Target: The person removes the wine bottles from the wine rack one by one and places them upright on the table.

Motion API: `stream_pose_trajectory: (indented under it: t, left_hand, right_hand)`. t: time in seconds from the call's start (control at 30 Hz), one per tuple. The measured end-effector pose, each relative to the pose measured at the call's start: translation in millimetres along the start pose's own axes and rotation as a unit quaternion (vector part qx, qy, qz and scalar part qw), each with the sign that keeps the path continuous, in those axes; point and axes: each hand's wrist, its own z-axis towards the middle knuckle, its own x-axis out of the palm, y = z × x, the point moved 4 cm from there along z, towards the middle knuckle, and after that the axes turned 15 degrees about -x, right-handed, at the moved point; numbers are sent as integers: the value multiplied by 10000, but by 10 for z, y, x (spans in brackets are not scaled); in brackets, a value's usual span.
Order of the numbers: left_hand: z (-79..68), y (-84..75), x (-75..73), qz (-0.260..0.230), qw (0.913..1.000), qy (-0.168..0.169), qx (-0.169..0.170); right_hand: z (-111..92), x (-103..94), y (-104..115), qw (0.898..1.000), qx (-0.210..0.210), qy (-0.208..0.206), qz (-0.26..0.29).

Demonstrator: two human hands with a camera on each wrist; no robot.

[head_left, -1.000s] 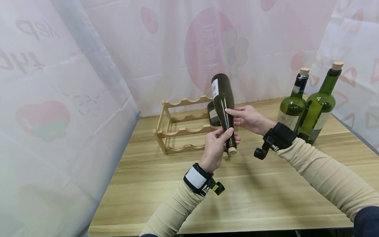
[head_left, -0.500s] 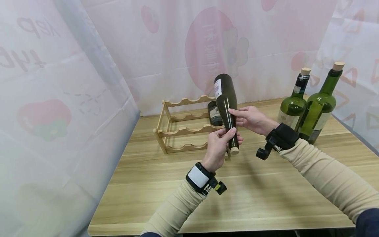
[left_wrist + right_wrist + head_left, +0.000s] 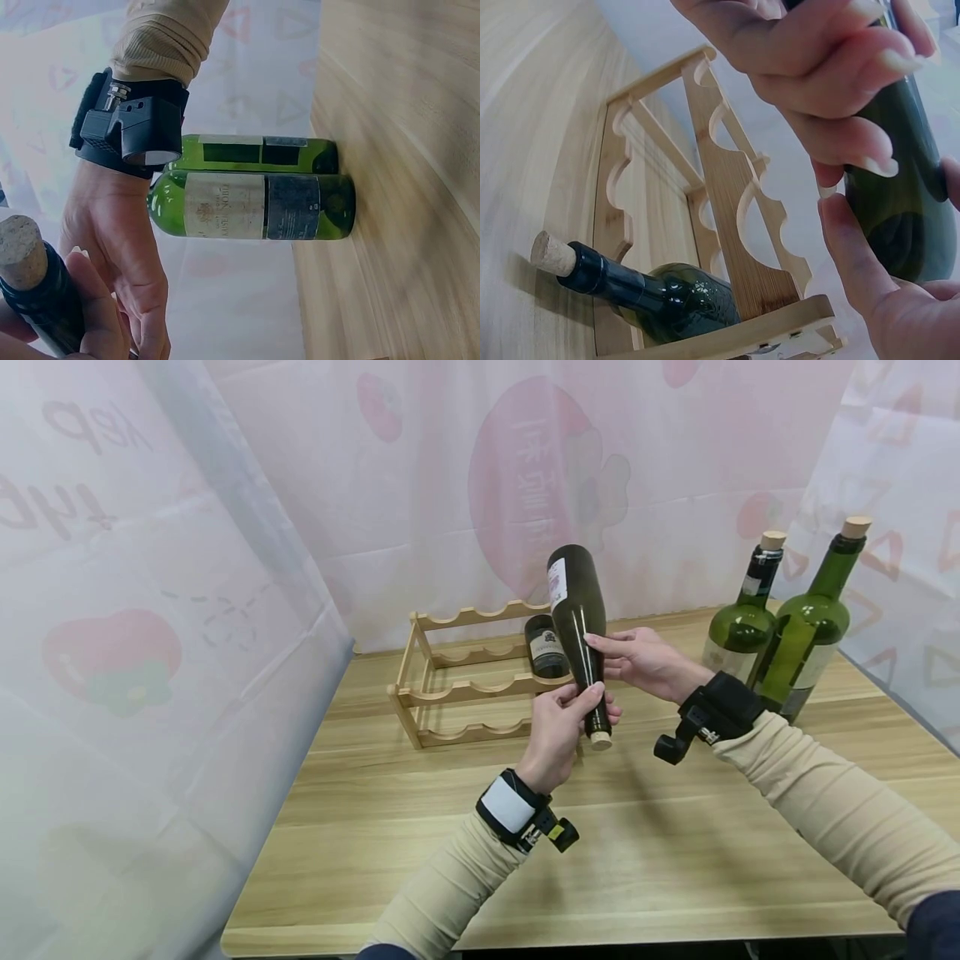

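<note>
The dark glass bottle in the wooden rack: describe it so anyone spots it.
On the pale wooden table stands a scalloped wooden rack. In its lower tier, at its right end in the head view, lies the corked dark glass bottle. It alone lies racked; another dark glass bottle is held aloft, and two green glass bottles stand upright.
</note>
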Motion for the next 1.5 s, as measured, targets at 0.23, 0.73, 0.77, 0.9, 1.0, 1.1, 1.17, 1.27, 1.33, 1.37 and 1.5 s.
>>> stream_pose_trajectory:
  t: [0.23, 0.73, 0.77, 0.9, 1.0, 1.1, 1.17, 1.27, 1.33, 1.37, 1.5]
  left_hand:
    - [1, 9, 59, -15, 10000, -12, 42]
    - [49, 66, 114, 70, 10000, -35, -58]
    - [50, 67, 118, 69, 10000, -24, -59]
    - [56, 72, 136, 71, 10000, 17, -64]
    - [62, 73, 148, 65, 10000, 24, -72]
    - [69, 75, 164, 37, 10000, 29, -80]
    - [77, 77, 175, 17, 10000, 31, -84]
    - [83, 80, 189, -18, 10000, 34, -88]
    - [85, 84, 198, -32, 9999, 37, -99]
    - [86, 87, 202, -34, 9999, 40, -110]
    - [88, 99, 224, -53, 9999, 60, -141]
  right_hand:
    - [-34, -49, 21, 10000, -39, 76, -36]
    - [-87, -129, 40, 10000, -13, 1, -46]
    - [-88, -135, 40, 10000, -32, 24, -33]
    - [-100, -150, 50, 10000, -56, 31, -25]
    - [-120, -162, 64, 10000, -8, -15, -79]
    - [-141, -170, 79, 9999, 31, -33, -120]
    - [-148, -173, 85, 9999, 33, -25, -116]
    - [-152, -188, 85, 10000, 27, -46, -84]
    - [-155, -200, 83, 10000, 10, -52, -85]
    - [-157, -208, 81, 9999, 6, -60, -82]
    - [-166, -233, 77, 10000, 13, -83, 16]
